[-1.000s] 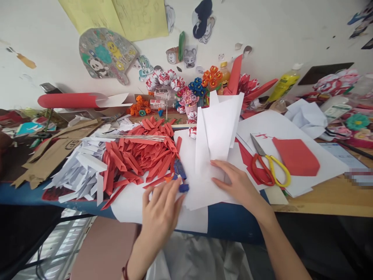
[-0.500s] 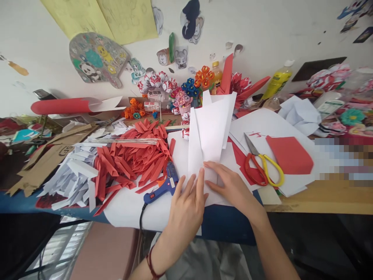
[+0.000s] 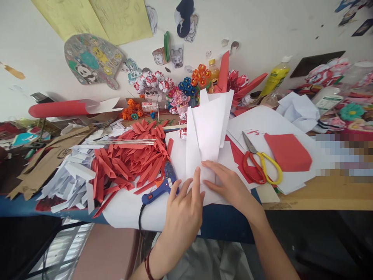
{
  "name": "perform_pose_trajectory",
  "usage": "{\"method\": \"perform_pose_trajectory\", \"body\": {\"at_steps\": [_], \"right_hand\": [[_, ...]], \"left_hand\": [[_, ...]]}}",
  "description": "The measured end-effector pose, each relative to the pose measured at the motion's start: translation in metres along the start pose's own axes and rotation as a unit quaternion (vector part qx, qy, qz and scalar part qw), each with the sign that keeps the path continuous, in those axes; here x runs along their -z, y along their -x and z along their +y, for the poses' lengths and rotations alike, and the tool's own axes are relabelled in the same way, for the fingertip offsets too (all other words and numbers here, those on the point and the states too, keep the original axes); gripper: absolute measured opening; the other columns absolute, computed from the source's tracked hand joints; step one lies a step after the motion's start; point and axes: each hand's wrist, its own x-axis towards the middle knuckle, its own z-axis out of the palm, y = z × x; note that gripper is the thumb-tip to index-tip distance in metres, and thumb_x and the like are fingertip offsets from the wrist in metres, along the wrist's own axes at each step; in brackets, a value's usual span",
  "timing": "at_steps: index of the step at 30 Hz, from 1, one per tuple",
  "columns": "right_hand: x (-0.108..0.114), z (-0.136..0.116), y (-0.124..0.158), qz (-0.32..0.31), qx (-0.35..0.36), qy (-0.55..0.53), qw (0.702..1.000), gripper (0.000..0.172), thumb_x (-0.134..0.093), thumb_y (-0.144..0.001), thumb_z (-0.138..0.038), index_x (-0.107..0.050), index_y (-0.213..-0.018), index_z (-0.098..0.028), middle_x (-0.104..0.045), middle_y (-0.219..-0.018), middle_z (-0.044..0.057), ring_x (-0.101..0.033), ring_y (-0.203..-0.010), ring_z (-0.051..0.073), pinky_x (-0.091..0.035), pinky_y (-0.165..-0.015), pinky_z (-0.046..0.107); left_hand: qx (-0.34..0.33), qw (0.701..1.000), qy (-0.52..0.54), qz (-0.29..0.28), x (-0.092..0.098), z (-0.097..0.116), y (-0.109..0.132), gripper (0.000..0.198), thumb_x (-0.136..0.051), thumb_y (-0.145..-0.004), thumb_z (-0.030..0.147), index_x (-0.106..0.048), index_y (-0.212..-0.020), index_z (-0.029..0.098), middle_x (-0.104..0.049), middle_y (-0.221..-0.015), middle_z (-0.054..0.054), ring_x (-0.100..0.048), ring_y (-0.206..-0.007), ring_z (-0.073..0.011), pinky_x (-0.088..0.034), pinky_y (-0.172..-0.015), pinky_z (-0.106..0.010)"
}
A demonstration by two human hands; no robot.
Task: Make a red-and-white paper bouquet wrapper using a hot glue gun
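At the middle of the table edge, your two hands meet around the lower end of the folded white paper, which rises in front of you. Your left hand is loosely spread, its fingertips seemingly resting at the paper's base, probably to steady it. Your right hand has forefinger and thumb apart against the lower right part, perhaps to keep the fold flat; its other fingers are tucked out of sight, so you cannot tell whether it grips.

The blue glue gun lies just beside your left fingers, likely for easy reach; its nozzle is hard to make out and its cord drops out of sight below the edge. The scissors sit apart on the right, handles towards you. The red folded strips and white strips are heaped leftward, presumably sorted by colour; their lower layers are hidden.
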Motion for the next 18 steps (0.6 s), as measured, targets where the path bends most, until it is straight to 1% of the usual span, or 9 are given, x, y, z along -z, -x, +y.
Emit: {"method": "perform_pose_trajectory", "body": {"at_steps": [3, 6, 8, 11, 15, 18], "right_hand": [[-0.001, 0.001, 0.0, 0.003, 0.005, -0.002, 1.0, 0.047, -0.059, -0.096, -0.032, -0.051, -0.143, -0.031, -0.06, -0.144, 0.005, -0.058, -0.133, 0.026, -0.052, -0.109, 0.045], [-0.003, 0.004, 0.0, 0.012, 0.012, 0.0, 1.0, 0.048, -0.06, -0.095, -0.033, -0.051, -0.142, -0.03, -0.061, -0.143, 0.006, -0.06, -0.131, 0.027, -0.052, -0.109, 0.045], [-0.004, 0.005, 0.0, 0.013, 0.011, 0.0, 1.0, 0.045, -0.06, -0.096, -0.034, -0.052, -0.14, -0.029, -0.062, -0.142, 0.006, -0.061, -0.13, 0.026, -0.052, -0.109, 0.045], [-0.002, 0.003, 0.0, 0.006, 0.007, -0.006, 1.0, 0.046, -0.062, -0.095, -0.036, -0.053, -0.14, -0.029, -0.061, -0.143, 0.005, -0.06, -0.131, 0.025, -0.051, -0.11, 0.043], [0.0, 0.002, 0.001, 0.002, 0.006, -0.004, 1.0, 0.051, -0.065, -0.093, -0.037, -0.052, -0.142, -0.03, -0.06, -0.145, 0.005, -0.058, -0.133, 0.027, -0.051, -0.11, 0.045], [-0.002, 0.005, 0.001, 0.007, 0.007, -0.006, 1.0, 0.055, -0.066, -0.091, -0.032, -0.051, -0.143, -0.03, -0.06, -0.145, 0.006, -0.059, -0.132, 0.027, -0.051, -0.11, 0.047]], "left_hand": [[0.006, 1.0, -0.003, 0.016, -0.001, -0.001, -0.006, 0.068, -0.042, -0.103, 0.014, -0.008, -0.162, 0.009, -0.078, -0.115, -0.012, -0.064, -0.124, -0.0237, -0.04, -0.108, -0.042], [-0.014, 1.0, 0.004, -0.002, -0.011, -0.002, -0.014, 0.072, -0.04, -0.099, 0.006, -0.006, -0.162, 0.008, -0.075, -0.122, -0.013, -0.057, -0.134, -0.0248, -0.037, -0.111, -0.044], [-0.028, 0.999, 0.009, -0.018, -0.015, -0.001, -0.015, 0.076, -0.039, -0.094, 0.001, -0.006, -0.162, 0.007, -0.075, -0.123, -0.012, -0.054, -0.137, -0.0249, -0.035, -0.114, -0.045], [-0.035, 0.999, 0.012, -0.032, -0.012, -0.001, -0.009, 0.076, -0.041, -0.094, 0.001, -0.009, -0.162, 0.008, -0.077, -0.117, -0.012, -0.057, -0.134, -0.0251, -0.034, -0.114, -0.046], [-0.004, 1.0, 0.022, -0.001, -0.003, -0.004, -0.004, 0.072, -0.041, -0.096, 0.004, -0.012, -0.162, 0.01, -0.08, -0.104, -0.01, -0.066, -0.121, -0.0242, -0.038, -0.11, -0.046], [-0.001, 1.0, 0.024, 0.002, -0.007, -0.006, -0.011, 0.072, -0.04, -0.096, 0.003, -0.012, -0.162, 0.01, -0.079, -0.108, -0.011, -0.061, -0.129, -0.0248, -0.038, -0.112, -0.047]]}}
